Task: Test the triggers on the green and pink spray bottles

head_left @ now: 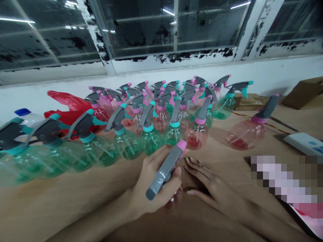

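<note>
My left hand is wrapped round the neck of a pink spray bottle. Its grey head and pink nozzle point away from me, and most of the bottle's body is hidden under my hand. Close by on the right, my right hand lies low over the table with its fingers stretched out, holding nothing. Just beyond both hands stands a pink spray bottle, beside a green spray bottle with a teal collar. Several more green and pink spray bottles form rows behind and to the left.
On the right stand another pink spray bottle and a white device with cables. Cardboard boxes sit by the wall. A red plastic bag and a blue-capped bottle are at the left. A pixelated patch covers the lower right.
</note>
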`<state>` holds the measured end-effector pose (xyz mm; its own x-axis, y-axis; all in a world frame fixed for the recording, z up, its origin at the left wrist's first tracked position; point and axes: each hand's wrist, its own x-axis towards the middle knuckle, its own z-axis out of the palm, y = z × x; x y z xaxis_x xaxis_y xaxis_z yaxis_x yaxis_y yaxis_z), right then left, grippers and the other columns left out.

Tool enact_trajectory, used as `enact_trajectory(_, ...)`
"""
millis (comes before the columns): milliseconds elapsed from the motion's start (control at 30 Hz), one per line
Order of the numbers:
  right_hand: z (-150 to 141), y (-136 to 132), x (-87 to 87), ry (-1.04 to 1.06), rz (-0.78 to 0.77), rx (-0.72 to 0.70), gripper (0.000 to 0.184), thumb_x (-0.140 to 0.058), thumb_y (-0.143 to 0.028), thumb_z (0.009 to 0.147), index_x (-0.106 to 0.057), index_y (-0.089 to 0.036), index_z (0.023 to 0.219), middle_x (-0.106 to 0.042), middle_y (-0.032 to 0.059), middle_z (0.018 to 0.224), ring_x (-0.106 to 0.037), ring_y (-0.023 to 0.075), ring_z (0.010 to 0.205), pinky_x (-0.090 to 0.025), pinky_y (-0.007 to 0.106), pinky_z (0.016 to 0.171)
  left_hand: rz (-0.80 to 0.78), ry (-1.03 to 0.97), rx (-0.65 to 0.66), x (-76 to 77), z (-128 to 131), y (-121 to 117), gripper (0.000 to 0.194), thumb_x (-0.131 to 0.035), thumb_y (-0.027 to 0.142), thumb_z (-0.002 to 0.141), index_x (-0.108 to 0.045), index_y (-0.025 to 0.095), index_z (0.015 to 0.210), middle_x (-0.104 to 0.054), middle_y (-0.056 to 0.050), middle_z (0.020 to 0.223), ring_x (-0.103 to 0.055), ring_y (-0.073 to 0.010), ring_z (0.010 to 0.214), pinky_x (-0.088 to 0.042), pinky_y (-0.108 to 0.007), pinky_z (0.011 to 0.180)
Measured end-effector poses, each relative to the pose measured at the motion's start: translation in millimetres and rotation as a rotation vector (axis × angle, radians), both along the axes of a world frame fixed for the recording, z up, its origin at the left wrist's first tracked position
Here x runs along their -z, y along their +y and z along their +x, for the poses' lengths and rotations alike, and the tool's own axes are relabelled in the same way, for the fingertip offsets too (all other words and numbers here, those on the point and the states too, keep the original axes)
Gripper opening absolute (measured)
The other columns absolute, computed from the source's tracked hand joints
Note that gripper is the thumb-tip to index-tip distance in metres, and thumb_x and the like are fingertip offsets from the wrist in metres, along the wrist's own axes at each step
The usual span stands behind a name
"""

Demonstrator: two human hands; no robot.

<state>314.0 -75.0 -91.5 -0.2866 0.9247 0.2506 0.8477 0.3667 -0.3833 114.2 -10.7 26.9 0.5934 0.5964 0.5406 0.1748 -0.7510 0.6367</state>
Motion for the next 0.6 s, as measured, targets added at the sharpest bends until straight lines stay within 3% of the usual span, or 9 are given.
enact_trajectory(600,-1.4,0.2,-1.8,0.023,-0.004,-0.004,0.059,-0.049,-0.045,0.085,-0.034,-0.023,0.137,-0.036,0.0062,0.143,-0.032,0.0242,0.131,-0.032,0.046,0.106,-0.012,-0.009,0.025,1.6,-0.5,0.6,0.014,-0.048,0.007,0.073,-0.046,0.021,0.071,-0.049,0.0,0.071,-0.051,-0.0154,0.066,-0.045,-0.029,0.059)
